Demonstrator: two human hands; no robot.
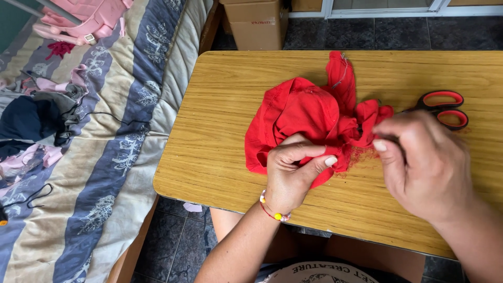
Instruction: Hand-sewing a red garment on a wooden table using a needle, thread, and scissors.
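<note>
A crumpled red cloth [301, 112] lies on the wooden table [220, 136]. My left hand [291, 175], with a beaded bracelet at the wrist, pinches the cloth's near edge. My right hand [419, 162] grips a bunched end of the same cloth at its right side; what else the fingers hold is hidden. Red loose threads [361, 155] lie on the table between my hands. Scissors with red and black handles [443, 107] lie on the table just beyond my right hand, partly hidden by it.
A bed with a striped quilt [110, 157] runs along the left of the table, strewn with pink and dark garments [36, 118] and a pink bag [86, 18]. A cardboard box [257, 23] stands on the dark tiled floor behind the table.
</note>
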